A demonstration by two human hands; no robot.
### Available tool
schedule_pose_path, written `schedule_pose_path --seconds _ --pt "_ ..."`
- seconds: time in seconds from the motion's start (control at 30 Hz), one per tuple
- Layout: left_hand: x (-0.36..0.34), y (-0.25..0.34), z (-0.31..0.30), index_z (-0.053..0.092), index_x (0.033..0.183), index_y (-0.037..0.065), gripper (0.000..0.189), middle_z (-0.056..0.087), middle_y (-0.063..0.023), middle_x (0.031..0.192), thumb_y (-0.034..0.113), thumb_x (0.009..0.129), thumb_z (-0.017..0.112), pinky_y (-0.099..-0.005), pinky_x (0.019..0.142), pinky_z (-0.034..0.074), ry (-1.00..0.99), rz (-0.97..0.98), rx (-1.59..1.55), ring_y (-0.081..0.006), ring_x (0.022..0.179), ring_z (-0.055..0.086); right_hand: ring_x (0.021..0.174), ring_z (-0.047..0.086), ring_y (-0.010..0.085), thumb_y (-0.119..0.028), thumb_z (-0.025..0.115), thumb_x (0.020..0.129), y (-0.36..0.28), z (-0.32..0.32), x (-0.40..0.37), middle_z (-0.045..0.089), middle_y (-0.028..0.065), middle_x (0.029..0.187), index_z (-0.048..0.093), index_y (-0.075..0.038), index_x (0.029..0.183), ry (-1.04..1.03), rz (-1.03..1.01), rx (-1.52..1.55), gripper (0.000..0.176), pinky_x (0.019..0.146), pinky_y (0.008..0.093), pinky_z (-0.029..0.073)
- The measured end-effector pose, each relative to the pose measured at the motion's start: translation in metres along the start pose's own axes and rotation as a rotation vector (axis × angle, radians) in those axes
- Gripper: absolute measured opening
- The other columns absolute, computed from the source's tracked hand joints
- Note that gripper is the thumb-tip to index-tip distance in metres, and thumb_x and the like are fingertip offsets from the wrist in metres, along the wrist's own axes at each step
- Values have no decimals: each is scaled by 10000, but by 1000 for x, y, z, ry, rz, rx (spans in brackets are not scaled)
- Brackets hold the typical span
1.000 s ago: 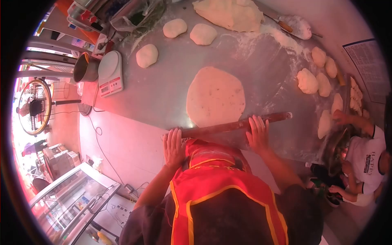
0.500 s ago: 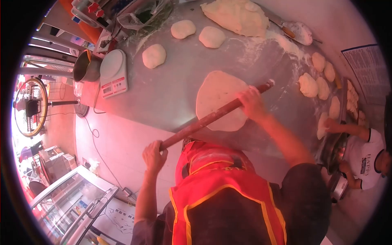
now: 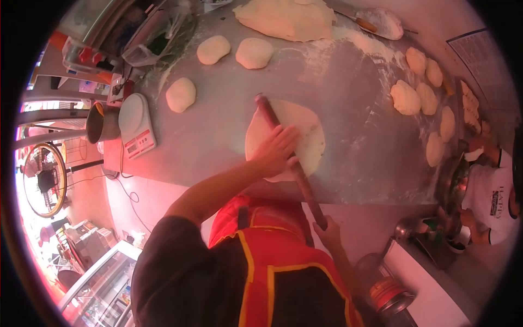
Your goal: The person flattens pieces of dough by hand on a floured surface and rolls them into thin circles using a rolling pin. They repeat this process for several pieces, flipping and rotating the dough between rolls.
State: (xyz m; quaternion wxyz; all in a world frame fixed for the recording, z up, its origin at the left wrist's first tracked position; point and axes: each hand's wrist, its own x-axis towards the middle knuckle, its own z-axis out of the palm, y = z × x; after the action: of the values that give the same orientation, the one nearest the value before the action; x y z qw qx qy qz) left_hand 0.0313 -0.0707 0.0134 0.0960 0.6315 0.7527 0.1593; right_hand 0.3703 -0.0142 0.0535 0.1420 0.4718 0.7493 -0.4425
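A wooden rolling pin (image 3: 306, 191) lies slantwise over a flat round of dough (image 3: 310, 131) near the table's front edge. Across its middle is my left hand (image 3: 277, 148), fingers together and reaching over the wood, thumb on the near side; the hand is slightly blurred. My right hand (image 3: 328, 233) is closed round the pin's near end, beyond the edge of the table. The pin's far end rests toward the upper left of the dough round. Floury marks show on the metal tabletop (image 3: 218, 131) around it.
Dough balls (image 3: 181, 95) and a large dough mass (image 3: 283, 19) lie farther back. A kitchen scale (image 3: 136, 122) and metal pot (image 3: 102, 123) stand left. Small dough pieces (image 3: 406, 98) are at right, near a co-worker (image 3: 490, 191). A scraper (image 3: 365, 24) lies by the flour.
The rolling pin has swung round, its far end now pointing upper left. My left hand has moved from the near end to the middle; my right hand now holds the near end.
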Motion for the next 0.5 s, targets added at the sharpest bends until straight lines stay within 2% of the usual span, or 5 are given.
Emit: schedule_pose_path --seconds 0.13,0.23,0.33,0.4,0.5 --pt "108 35 3 396 1448 42 688 309 -105 1563 514 953 468 -464 1214 97 -59 56 28 -231 1483 195 780 664 252 -216 715 840 15 -9 -11 667 171 844 599 9 991 153 108 95 295 716 358 502" --pt "164 45 21 383 1457 50 687 289 -110 1573 519 961 450 -466 1214 88 85 126 -45 -241 1488 181 806 677 273 -215 718 835 25 -23 -9 676 171 864 595 2 1012 152 89 104 306 727 371 511" --pt "136 36 18 364 1470 60 699 286 -123 1571 524 954 451 -466 1215 89 119 100 52 -268 1488 174 839 687 324 -217 709 836 27 -29 -9 684 182 880 585 -10 1055 109 42 67 325 740 406 519" --pt "81 18 -8 372 1462 61 678 296 -140 1560 477 943 504 -473 1215 90 -74 -32 81 -299 1487 167 841 681 354 -302 715 838 34 -20 -9 683 183 877 577 -32 1062 20 -7 36 377 738 436 519" --pt "19 1 -38 380 1453 58 649 307 -152 1548 388 927 568 -483 1213 102 -195 -189 -20 -314 1478 185 847 673 373 -390 696 855 24 -11 -9 684 185 885 575 -44 1061 -66 -51 -17 421 743 450 514"
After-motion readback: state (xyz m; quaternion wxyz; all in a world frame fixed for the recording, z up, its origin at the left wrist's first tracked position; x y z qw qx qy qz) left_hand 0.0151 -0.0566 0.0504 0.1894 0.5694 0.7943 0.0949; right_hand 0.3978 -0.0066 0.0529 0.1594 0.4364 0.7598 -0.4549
